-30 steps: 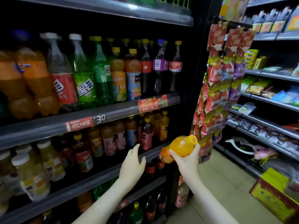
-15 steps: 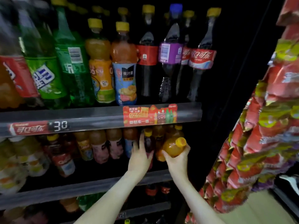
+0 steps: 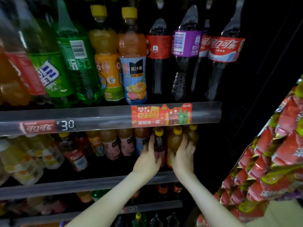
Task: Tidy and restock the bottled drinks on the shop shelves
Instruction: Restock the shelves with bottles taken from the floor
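Note:
My right hand (image 3: 183, 157) grips a small orange juice bottle (image 3: 174, 141) with a yellow cap, standing upright at the right end of the middle shelf (image 3: 91, 182). My left hand (image 3: 148, 158) is wrapped around a dark red bottle (image 3: 159, 145) with a yellow cap just to its left. Another orange bottle (image 3: 192, 136) stands right of my right hand. More small juice bottles (image 3: 113, 145) fill the row to the left.
The upper shelf (image 3: 98, 117) carries large green soda bottles (image 3: 72, 63), juice bottles (image 3: 134, 63) and cola bottles (image 3: 224, 54). Hanging strips of red snack packets (image 3: 270, 161) crowd the right side. Lower shelves (image 3: 147, 208) hold more bottles.
The view has closed in on the shelf. My right hand has stood the orange bottle upright in the middle row, and my left hand has closed round the dark red bottle beside it.

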Demonstrator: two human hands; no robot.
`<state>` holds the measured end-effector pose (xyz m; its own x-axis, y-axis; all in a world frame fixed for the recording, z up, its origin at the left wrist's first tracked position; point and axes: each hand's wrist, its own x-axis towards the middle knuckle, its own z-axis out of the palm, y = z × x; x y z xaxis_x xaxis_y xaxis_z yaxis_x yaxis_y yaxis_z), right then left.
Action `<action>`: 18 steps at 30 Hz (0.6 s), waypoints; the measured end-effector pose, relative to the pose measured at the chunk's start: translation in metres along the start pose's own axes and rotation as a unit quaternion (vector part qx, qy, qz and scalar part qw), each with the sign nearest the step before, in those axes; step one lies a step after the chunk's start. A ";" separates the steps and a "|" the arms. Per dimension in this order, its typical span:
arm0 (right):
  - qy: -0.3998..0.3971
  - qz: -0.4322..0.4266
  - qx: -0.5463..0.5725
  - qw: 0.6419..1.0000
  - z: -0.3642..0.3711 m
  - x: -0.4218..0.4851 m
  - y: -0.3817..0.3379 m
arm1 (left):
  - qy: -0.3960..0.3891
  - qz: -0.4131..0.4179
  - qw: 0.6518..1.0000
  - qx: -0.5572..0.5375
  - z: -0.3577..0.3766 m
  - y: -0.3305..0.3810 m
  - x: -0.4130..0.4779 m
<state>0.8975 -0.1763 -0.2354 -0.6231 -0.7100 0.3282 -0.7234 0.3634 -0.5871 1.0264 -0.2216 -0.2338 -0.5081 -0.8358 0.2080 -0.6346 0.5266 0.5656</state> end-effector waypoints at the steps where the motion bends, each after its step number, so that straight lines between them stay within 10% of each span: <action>1: -0.002 -0.012 -0.009 1.000 -0.004 -0.004 -0.001 | -0.007 0.004 1.000 0.000 -0.006 0.001 -0.004; 7: 0.098 -0.128 0.099 0.982 -0.046 -0.027 -0.036 | 0.070 0.100 0.992 0.042 -0.062 0.018 -0.034; 12: 0.217 -0.337 0.183 0.898 -0.092 -0.022 -0.096 | 0.338 0.341 0.876 0.041 -0.134 0.041 -0.025; 18: 0.242 -0.313 0.128 0.909 -0.135 0.020 -0.171 | 0.398 0.285 0.862 0.133 -0.199 0.060 0.012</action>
<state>0.9689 -0.1716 -0.0285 -0.2160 -0.3574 0.9086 -0.9271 -0.2170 -0.3058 1.0981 -0.2313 -0.0382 -0.2876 -0.2149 0.9333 -0.5786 0.8156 0.0095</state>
